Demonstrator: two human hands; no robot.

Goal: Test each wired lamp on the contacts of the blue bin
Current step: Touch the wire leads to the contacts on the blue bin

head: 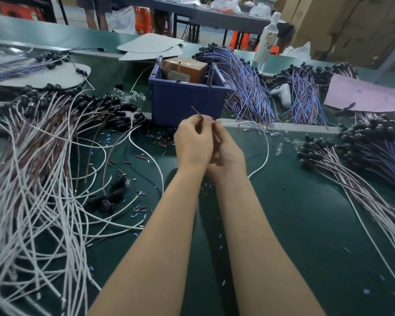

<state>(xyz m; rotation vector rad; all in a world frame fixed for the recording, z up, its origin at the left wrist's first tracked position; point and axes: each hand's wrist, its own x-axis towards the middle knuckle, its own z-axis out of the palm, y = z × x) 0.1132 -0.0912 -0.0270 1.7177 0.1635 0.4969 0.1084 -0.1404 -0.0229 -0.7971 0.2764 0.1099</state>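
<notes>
The blue bin (185, 103) stands at the middle of the green bench, with an orange box (187, 69) inside and upright metal nails (178, 71) on its rim. Just in front of it my left hand (193, 142) pinches a thin brown wire (195, 111) whose end sticks up toward the bin. My right hand (226, 151) sits against the left hand, fingers curled round the same wire. A white wire (263, 144) loops away to the right from my hands. Whatever lamp hangs on these wires is hidden by my hands.
Heaps of white and brown wired lamps (43, 156) cover the left of the bench. Blue and brown wired bundles (246, 87) lie right of the bin, more (363, 160) at far right. Loose clear bulbs (132, 95), cut insulation bits (137, 208), a white bottle (266, 39).
</notes>
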